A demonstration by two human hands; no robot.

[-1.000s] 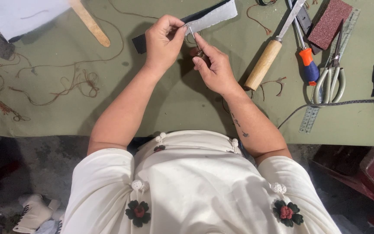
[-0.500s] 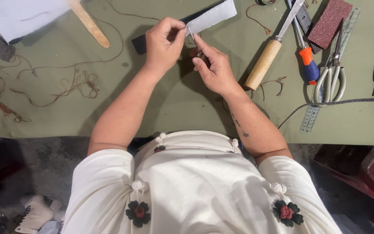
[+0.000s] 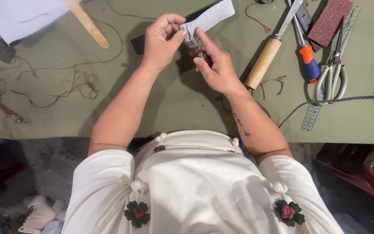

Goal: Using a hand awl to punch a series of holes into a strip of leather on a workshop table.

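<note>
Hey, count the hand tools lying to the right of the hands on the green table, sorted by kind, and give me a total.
Wooden-handled knife: 1
Orange-handled screwdriver: 1
Scissors: 1
Metal ruler: 1
Maroon sanding block: 1
Total: 5
Not counted: the thin metal tool held between the left hand and right hand.

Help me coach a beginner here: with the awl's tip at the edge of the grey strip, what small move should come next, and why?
Probably ease the awl through. The left hand pinches the grey strip at its near end, and the right hand holds the awl with its thin tip right at that pinched edge, so both seem set.
</note>
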